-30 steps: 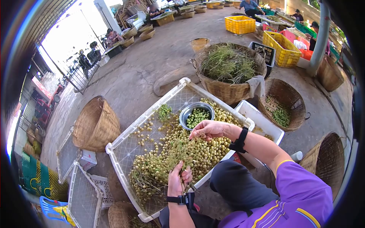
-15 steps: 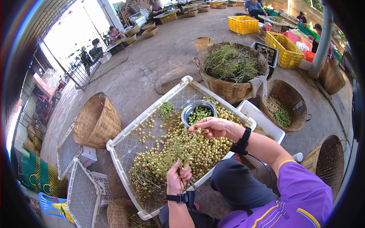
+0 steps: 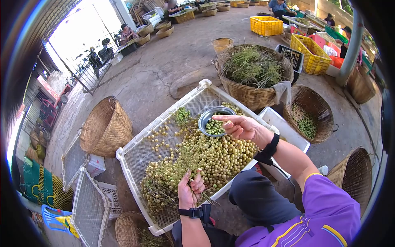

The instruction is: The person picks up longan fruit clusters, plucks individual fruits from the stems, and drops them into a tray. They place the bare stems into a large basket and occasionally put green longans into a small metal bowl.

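Observation:
My left hand [image 3: 191, 190] is closed around a bunch of thin green stems [image 3: 187, 162] that fans out above the fingers. My right hand [image 3: 240, 126] is over the near right rim of a round metal bowl [image 3: 201, 123], its index finger stretched out and the other fingers loosely bent; I see nothing held in it. Small green fruits [image 3: 214, 126] lie in the bowl. Around it, yellowish-brown round fruits [image 3: 230, 158] are heaped on a white mesh tray [image 3: 158, 131]. Cut stems with fruits [image 3: 158, 191] pile up left of my left hand.
A wicker basket full of stems [image 3: 253, 96] stands beyond the tray. Right of it, another basket [image 3: 323, 109] holds green and pale fruits. A tall basket [image 3: 106, 127] stands at left, above mesh racks [image 3: 91, 212]. Yellow crates [image 3: 310, 53] and several seated people are farther back.
My right hand has moved up and right to the bowl's rim, and its index finger has straightened. My left hand stays in nearly the same place with the stems.

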Motion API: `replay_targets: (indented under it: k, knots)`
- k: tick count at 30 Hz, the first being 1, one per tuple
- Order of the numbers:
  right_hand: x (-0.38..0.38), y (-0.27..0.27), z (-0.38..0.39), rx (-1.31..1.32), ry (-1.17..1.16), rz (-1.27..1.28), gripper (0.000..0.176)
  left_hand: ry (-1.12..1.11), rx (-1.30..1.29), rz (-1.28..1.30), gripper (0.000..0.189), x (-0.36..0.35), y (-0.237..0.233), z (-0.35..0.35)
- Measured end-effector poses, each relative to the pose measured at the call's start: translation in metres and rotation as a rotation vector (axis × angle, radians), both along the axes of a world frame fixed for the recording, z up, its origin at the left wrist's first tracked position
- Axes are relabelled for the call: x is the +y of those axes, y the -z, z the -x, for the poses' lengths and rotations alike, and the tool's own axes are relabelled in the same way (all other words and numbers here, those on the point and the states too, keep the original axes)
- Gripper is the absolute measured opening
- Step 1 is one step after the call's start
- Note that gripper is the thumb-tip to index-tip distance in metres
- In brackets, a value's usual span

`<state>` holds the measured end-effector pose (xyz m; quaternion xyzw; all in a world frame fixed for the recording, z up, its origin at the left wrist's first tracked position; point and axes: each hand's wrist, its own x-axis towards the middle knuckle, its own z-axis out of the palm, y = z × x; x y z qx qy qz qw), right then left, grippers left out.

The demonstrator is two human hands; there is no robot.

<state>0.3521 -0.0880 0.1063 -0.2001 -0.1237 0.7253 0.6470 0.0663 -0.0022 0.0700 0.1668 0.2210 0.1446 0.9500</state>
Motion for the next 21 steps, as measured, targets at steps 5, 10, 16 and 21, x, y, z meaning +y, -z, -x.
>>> replay_targets:
  k: [5,10,16,21]
  knots:
    - [-0.007,0.008,0.02,-0.293,-0.104,0.097,0.018,-0.049,-0.089,0.002,0.027,-0.001,-0.003,0.0]
    - [-0.007,0.027,0.072,-0.513,-0.233,0.219,0.021,-0.089,-0.054,-0.014,0.027,-0.007,-0.01,-0.006]
    - [0.011,0.027,0.098,-0.739,-0.32,0.118,0.031,-0.103,-0.007,-0.064,0.029,-0.007,-0.009,-0.009]
    - [0.018,0.025,0.101,-0.898,-0.284,0.09,0.035,-0.127,-0.036,-0.049,0.032,-0.007,-0.011,-0.01]
